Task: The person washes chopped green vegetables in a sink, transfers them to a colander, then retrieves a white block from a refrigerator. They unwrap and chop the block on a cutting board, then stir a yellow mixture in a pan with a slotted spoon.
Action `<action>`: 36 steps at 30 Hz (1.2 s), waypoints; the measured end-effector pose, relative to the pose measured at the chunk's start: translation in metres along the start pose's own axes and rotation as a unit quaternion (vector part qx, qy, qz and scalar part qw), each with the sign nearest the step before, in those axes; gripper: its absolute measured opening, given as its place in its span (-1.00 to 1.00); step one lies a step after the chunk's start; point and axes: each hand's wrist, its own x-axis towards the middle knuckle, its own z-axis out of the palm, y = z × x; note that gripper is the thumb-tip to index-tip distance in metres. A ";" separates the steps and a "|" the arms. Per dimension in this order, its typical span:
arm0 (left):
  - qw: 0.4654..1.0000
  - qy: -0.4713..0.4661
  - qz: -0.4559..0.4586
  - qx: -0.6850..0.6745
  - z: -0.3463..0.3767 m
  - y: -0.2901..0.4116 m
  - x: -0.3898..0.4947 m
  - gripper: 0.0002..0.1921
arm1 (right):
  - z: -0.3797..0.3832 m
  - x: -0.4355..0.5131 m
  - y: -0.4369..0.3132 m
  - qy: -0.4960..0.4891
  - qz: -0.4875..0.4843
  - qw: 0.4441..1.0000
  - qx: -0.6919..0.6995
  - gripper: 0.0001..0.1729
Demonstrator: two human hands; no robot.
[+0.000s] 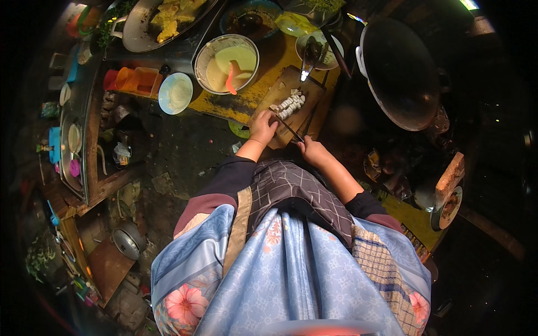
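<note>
My right hand (314, 151) grips the handle of a kitchen knife (290, 127), whose narrow blade slants up and left across a wooden cutting board (269, 103). Just beyond the blade lie rows of small white cubes (290, 106) of cut food, with a few loose pieces near the board's far end. My left hand (262, 127) rests at the board's left edge, its curled fingers close to the knife tip and the nearest white pieces. Whether those fingers hold a piece is hidden.
A steel bowl of pale batter (213, 69) with an orange-handled utensil stands on the yellow table (216, 103), beside a bowl of whitish powder (175, 93). Metal tongs (308, 63) lean at a bowl behind the board. A large dark wok (399, 75) is at right, a pan of fried food (141, 31) at upper left.
</note>
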 end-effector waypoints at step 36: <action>0.907 0.162 -0.387 0.015 0.021 -0.014 -0.047 -0.25 | -0.031 0.013 0.082 -0.020 -0.060 0.992 0.114 -0.48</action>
